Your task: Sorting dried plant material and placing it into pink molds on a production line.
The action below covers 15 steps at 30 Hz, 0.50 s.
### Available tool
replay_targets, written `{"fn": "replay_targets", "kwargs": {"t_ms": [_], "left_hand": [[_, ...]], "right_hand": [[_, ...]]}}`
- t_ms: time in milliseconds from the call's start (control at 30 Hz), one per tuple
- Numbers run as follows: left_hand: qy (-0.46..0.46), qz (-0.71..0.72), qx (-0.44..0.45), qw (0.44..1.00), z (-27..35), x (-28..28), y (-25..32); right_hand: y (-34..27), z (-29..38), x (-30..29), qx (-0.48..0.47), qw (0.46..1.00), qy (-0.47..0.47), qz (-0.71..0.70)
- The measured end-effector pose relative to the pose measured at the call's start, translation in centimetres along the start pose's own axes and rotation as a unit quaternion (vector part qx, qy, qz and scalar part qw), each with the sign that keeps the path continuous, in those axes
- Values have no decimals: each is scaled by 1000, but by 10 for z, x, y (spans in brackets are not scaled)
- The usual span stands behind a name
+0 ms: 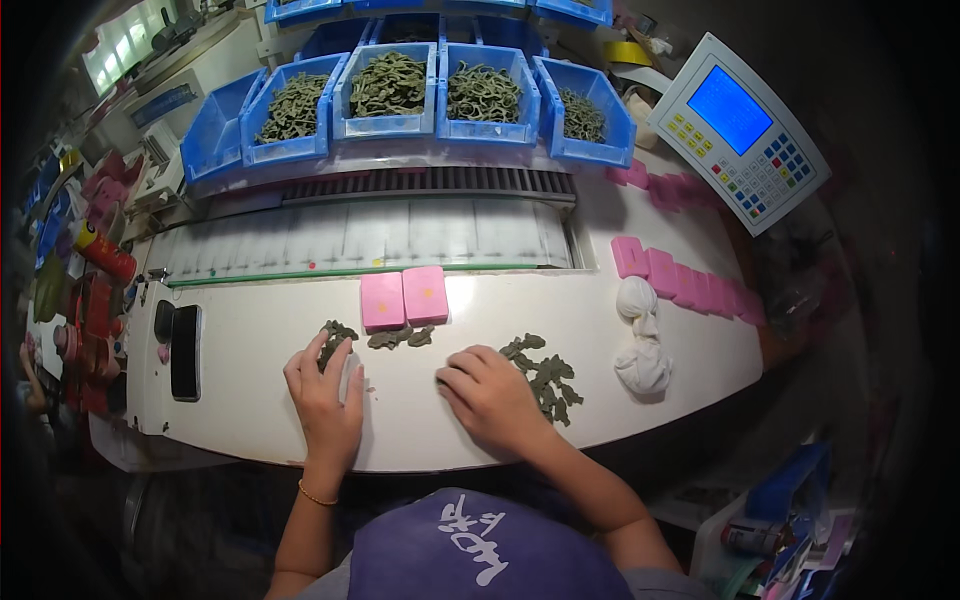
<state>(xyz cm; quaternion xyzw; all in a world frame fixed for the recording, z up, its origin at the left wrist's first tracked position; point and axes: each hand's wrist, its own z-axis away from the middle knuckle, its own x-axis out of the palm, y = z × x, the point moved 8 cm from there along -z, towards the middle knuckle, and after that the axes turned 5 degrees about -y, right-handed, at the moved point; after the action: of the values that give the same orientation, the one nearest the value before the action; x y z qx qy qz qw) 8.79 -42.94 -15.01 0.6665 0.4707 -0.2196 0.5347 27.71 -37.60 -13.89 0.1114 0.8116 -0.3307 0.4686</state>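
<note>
My left hand (324, 397) is on the left of the white worktop, its fingers apart. Its fingertips are at a small pile of grey-green moulded pieces (341, 331), partly covering it. My right hand (491, 397) is further right with curled fingers. A dark bit (441, 382) shows at its fingertips, apparently one of these pieces, mostly hidden. Just right of that hand lies a looser spread of grey-green pieces (553, 375). Between the hands and further back, two pink blocks (382, 300) with yellow marks stand side by side. Several grey-green pieces (390, 339) lie along their near edge.
Blue bins (487, 133) of green pieces stand behind a lit white panel (360, 232). A tied white cloth pouch (643, 337) and a row of pink blocks (682, 281) lie right, below a keypad console (742, 135). A phone (186, 352) lies left.
</note>
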Motion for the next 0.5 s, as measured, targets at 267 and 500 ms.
{"fn": "replay_targets", "kwargs": {"t_ms": [267,500], "left_hand": [[22,8,-45,999,0,-9,-31],[54,26,-105,993,11,-27,-72]], "right_hand": [[-1,-35,17,-22,999,35,25],[-2,-47,33,0,998,16,56]]}}
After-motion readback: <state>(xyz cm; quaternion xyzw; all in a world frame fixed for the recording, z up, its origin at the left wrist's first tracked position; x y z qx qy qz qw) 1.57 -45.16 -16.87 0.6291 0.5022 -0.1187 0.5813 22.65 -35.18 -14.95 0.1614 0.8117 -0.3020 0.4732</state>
